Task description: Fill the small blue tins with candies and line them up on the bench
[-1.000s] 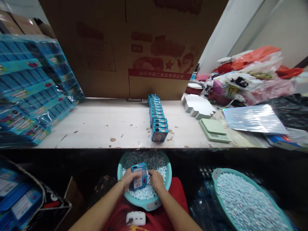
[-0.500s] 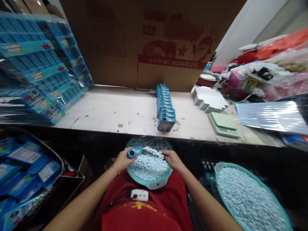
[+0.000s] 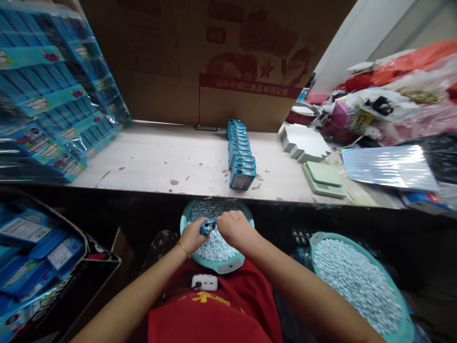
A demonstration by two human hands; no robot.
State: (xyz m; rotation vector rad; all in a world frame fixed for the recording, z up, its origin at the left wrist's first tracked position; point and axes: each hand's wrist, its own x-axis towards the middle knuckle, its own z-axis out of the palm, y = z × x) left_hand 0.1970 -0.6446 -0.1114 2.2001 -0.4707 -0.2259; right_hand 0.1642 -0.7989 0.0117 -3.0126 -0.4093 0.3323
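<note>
My left hand (image 3: 193, 235) grips a small blue box (image 3: 208, 225) over a teal basin (image 3: 228, 263) of pale blue-white candies on my lap. Pressed against the box's open end is my right hand (image 3: 231, 227), fingers closed; what it holds is hidden. On the white table (image 3: 160, 162) ahead, a row of several identical blue boxes (image 3: 238, 153) runs away from me toward a large cardboard carton (image 3: 228, 57).
A second teal basin (image 3: 357, 281) of candies sits at lower right. Wrapped stacks of blue display boxes (image 3: 53, 95) fill the left; more blue packs lie in a carton (image 3: 39, 257) at lower left. A green scale (image 3: 323, 178), white folded cartons (image 3: 303, 143), a holographic sheet (image 3: 389, 166) and plastic bags crowd the right.
My right hand moved left from the candy heap and closed against the box's end. The box, upright a second ago, now lies tilted sideways in my left hand.
</note>
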